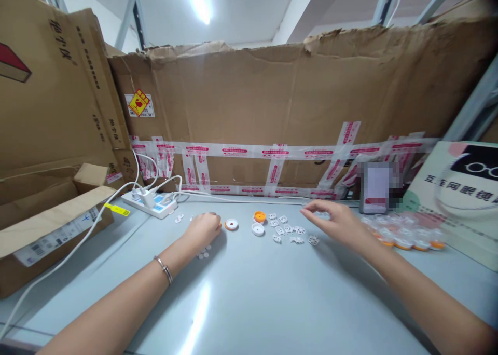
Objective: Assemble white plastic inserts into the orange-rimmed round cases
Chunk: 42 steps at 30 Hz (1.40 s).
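Observation:
My left hand (205, 228) is closed, its fingers curled down at the table, with a sliver of orange at the fingertips; what it holds is hidden. Just right of it lies a round white disc with an orange rim (231, 224). My right hand (333, 219) hovers at the right, thumb and forefinger curved with a gap between them. Several small white plastic parts (288, 229) lie scattered to its left. Between the hands are an orange round cup (260, 217) and a white round cup (258, 230). Small white discs (204, 253) lie below my left hand.
A power strip (151, 203) with white cables and an open cardboard box (58, 225) are at the left. On the right, several clear-and-orange round cases (406, 233) sit before a phone (374, 188) and a printed board (462, 199). A large taped carton (249, 100) walls the back.

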Available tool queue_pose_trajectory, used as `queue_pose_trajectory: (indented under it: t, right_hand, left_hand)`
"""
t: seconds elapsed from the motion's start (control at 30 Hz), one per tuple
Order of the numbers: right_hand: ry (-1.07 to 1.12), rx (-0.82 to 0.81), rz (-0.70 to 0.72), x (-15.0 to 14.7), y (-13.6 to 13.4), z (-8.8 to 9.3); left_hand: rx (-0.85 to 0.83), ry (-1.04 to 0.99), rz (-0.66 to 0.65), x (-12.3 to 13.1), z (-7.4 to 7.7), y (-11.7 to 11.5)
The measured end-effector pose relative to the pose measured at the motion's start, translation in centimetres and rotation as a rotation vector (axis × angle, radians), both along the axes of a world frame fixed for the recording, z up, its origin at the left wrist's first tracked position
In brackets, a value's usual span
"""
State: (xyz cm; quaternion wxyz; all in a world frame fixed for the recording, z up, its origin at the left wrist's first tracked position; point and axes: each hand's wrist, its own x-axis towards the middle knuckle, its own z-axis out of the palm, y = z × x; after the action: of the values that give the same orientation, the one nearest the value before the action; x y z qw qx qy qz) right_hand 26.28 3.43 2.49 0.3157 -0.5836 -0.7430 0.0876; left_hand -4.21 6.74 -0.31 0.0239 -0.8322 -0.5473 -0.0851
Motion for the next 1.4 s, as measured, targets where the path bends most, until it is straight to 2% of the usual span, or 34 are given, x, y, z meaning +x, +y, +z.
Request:
queue_pose_trajectory:
  t: [0.07, 0.13, 0.2, 0.27, 0.37, 0.47, 0.53, 0.57, 0.63, 0.7, 0.73, 0.83, 1.0, 1.13, 1.27, 1.4]
  right_hand:
    - [0.133, -0.097, 0.090, -1.4, -0.5, -0.3]
    - [0.322, -0.254, 0.233, -3.0, -1.0, -1.0]
    - [0.524, -0.413, 0.388, -4.6, -1.6, -2.0]
    - [0.648, -0.503, 0.487, -6.0, -2.0, -3.0]
    - [0.753, -0.562, 0.557, -7.4, -2.3, -4.0]
    - [0.782, -0.582, 0.529, -7.8, -2.1, -4.7]
    - [0.783, -0.566, 0.469, -7.6, -1.8, -4.9]
    - [0.776, -0.565, 0.440, -7.5, -1.7, -5.0]
    - [0.718, -0.598, 0.409, -7.1, -1.8, -4.9]
    - [0.578, -0.618, 0.401, -6.8, -2.0, -4.7]
    - [0.490, -0.604, 0.399, -6.7, -2.2, -4.6]
    - [0.293, -0.513, 0.409, -6.5, -2.7, -4.1]
    - [0.219, -0.497, 0.468, -6.0, -2.7, -3.8]
    - [0.141, -0.416, 0.454, -5.7, -2.5, -3.5]
    - [0.193, -0.304, 0.413, -5.6, -2.1, -3.6]
    - [0.352, -0.283, 0.381, -5.6, -1.5, -4.0]
  left_hand:
    - [0.016, -0.012, -0.055, 0.9, 0.5, -1.0]
    - [0.032, -0.040, -0.178, 1.9, 0.8, -2.2]
    - [0.081, -0.121, -0.408, 2.8, 0.8, -3.3]
    - [0.155, -0.222, -0.574, 3.5, 0.5, -4.1]
    - [0.195, -0.313, -0.651, 4.0, -0.1, -4.7]
    - [0.109, -0.330, -0.687, 3.9, 0.2, -4.7]
    - [0.049, -0.332, -0.670, 3.2, 1.0, -4.2]
    - [0.039, -0.331, -0.620, 2.5, 1.5, -3.7]
    - [0.063, -0.302, -0.363, 0.7, 2.4, -2.5]
    - [0.077, -0.129, 0.025, -1.4, 3.0, -1.0]
    - [0.072, -0.086, 0.105, -2.5, 3.1, -0.3]
    - [0.015, -0.017, 0.196, -4.7, 2.6, 1.2]
    - [-0.051, 0.005, 0.211, -5.8, 1.3, 2.0]
    - [-0.056, -0.038, 0.180, -5.4, 1.5, 1.9]
    - [-0.051, -0.142, -0.001, -2.1, 2.0, 0.0]
    - [-0.126, -0.229, -0.232, 2.7, 0.9, -3.2]
